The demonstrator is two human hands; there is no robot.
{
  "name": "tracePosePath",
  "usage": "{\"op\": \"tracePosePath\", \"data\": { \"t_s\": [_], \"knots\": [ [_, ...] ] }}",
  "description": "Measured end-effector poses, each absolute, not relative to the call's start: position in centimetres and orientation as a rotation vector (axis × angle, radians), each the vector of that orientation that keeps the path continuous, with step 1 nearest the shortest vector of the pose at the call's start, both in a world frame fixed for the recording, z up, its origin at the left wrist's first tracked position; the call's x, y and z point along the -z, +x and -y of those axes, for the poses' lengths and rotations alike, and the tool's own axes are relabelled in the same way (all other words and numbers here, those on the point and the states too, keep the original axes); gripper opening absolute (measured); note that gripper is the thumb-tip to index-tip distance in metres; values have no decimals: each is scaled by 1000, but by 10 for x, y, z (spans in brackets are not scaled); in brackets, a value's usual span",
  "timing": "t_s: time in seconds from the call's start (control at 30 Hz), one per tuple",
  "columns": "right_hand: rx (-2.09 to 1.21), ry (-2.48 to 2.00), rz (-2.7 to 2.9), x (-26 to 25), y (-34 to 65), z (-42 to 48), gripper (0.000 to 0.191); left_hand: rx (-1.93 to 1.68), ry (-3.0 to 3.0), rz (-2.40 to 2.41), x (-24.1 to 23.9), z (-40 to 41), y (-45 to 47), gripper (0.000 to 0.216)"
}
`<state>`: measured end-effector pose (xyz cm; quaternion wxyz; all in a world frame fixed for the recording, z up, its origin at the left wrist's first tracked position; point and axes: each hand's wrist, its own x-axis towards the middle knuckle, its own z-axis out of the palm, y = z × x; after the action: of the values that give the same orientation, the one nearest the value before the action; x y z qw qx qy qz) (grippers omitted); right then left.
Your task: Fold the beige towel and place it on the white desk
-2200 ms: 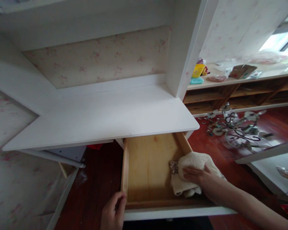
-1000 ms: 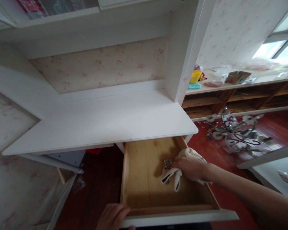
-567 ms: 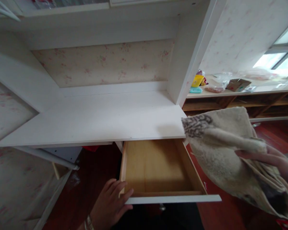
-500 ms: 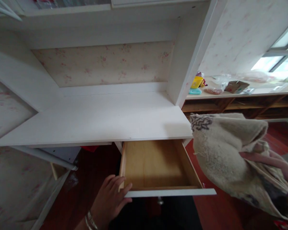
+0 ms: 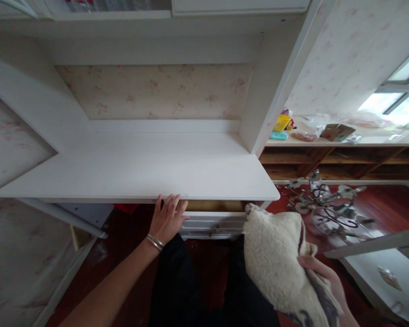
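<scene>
The drawer had slid nearly closed; the left hand, at seven o'clock, rested loosely spread fingers against it; the right hand, at four, gripped the cloth.

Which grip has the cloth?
The right grip, at lower right: the pale cloth is bunched in it. The left grip, with bracelets at its wrist, is instead at the left end of the slightly open drawer.
</scene>
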<state>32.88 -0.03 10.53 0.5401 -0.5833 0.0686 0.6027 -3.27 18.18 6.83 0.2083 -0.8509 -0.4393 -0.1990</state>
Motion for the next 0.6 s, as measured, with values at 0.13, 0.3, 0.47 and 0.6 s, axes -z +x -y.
{"op": "tracePosePath", "data": {
  "t_s": [0.13, 0.3, 0.47, 0.6],
  "knots": [
    [-1451, -1270, -199, -94, 319, 7, 14, 529, -2383, 1251, -65, -214, -23, 47],
    [-1255, -1148, -189, -51, 324, 11, 12, 434, -2472, 1324, -55, -241, -12, 44],
    [-1241, -1091, -241, -11, 323, -10, 16, 410, -2491, 1399, -54, -238, -7, 47],
    [-1316, -953, -252, 13, 310, -51, 37, 301, -2658, 1389, -82, -250, -22, 49]
  ]
}}
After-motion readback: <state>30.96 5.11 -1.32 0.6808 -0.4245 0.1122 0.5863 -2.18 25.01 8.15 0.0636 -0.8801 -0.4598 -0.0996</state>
